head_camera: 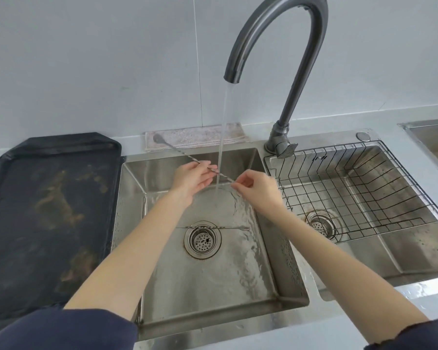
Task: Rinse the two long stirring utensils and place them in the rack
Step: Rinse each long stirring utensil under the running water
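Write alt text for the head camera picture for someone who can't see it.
Both hands, left hand and right hand, hold a long twisted bar spoon under the running faucet. A second one lies in the left sink basin; the wire rack sits right.

Two stirrers: one held under the water, one lying by the drain. Two hands. Two basins, each with one drain. One tap, one rack, one cloth, one tray.
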{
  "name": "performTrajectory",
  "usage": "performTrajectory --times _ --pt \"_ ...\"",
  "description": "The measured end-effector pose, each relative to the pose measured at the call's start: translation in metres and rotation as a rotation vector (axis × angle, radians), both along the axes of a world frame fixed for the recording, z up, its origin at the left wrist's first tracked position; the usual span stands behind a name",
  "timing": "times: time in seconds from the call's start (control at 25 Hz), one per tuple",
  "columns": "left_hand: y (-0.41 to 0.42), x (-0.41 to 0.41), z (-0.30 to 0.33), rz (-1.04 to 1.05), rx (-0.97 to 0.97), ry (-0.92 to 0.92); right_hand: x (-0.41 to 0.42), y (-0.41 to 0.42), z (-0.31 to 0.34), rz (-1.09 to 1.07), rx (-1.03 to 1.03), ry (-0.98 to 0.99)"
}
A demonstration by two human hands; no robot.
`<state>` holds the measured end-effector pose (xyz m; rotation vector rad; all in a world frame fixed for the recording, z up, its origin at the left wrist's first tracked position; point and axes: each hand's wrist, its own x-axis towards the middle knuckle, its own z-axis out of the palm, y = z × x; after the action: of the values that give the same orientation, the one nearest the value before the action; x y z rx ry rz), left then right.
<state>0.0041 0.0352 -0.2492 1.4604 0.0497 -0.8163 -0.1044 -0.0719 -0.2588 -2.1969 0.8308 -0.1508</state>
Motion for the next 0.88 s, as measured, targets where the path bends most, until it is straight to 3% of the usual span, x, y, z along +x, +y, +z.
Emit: performTrajectory --times 0.12,0.28,0.44,0.52,0.64,0.76,0.88 --pt "0.01 0.013 -0.002 0.136 -0.117 0.221 0.007 -0.011 0.017 0.011 0.063 -0.05" --pt "0.017 0.016 -0.006 0.207 -0.226 0.403 0.023 -0.013 0.038 -0.023 0.363 -0.204" --pt "0.018 0.014 -0.009 0.121 -0.115 0.416 0.043 -0.005 0.048 -0.056 0.37 -0.306" --pt "0.014 0.012 -0.007 -0.033 0.124 0.218 0.051 -0.003 0.051 -0.084 0.373 -0.341" --pt "0.005 0.013 -0.001 -0.176 0.429 -0.317 0.061 -0.006 0.054 -0.096 0.305 -0.34" --pt "-0.002 0.015 0.012 -0.234 0.428 -0.709 0.066 -0.007 0.056 -0.084 0.228 -0.317" --pt "-0.012 0.014 0.022 -0.246 0.377 -0.813 0.067 -0.007 0.057 -0.084 0.203 -0.312"
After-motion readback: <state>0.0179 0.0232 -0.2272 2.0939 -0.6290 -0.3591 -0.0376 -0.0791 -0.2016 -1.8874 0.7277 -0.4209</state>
